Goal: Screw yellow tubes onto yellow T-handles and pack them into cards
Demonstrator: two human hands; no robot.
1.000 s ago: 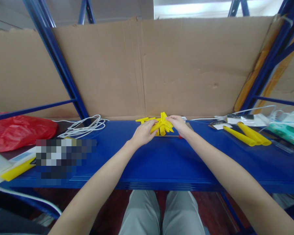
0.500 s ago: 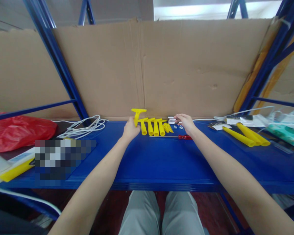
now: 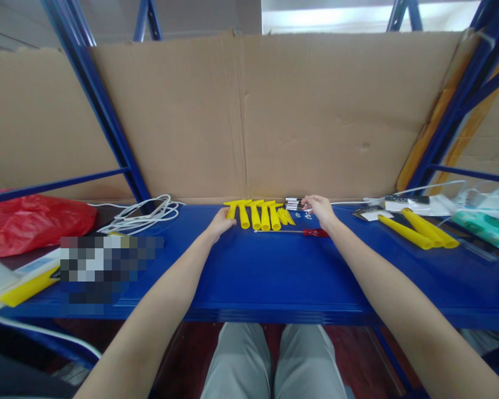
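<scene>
At the left end of a row of yellow T-shaped scraper handles [image 3: 255, 216], my left hand [image 3: 221, 223] grips one more such scraper handle [image 3: 232, 209], its crosspiece toward the cardboard. My right hand [image 3: 319, 208] is at the right of a stack of small black-and-white packs [image 3: 293, 204]. Its fingers are bent together over the pack ends; what they hold, if anything, is too small to make out. Small metal parts [image 3: 298, 215] lie just below the packs. Thin yellow pieces [image 3: 285, 216] lie between them and the row. A red-handled screwdriver [image 3: 315, 233] lies in front, across the blue shelf.
Cardboard [image 3: 307, 116] stands along the back. On the right are yellow tubular handles [image 3: 416, 233], boxes and a green-and-white packet [image 3: 482, 226]. Coiled white cable [image 3: 143, 216], a red plastic bag [image 3: 37, 221] and a blurred-out item [image 3: 103, 271] are on the left.
My left hand has lowered the yellow scraper handle from above the row to its left end. My right hand has shifted slightly right, uncovering more of the packs.
</scene>
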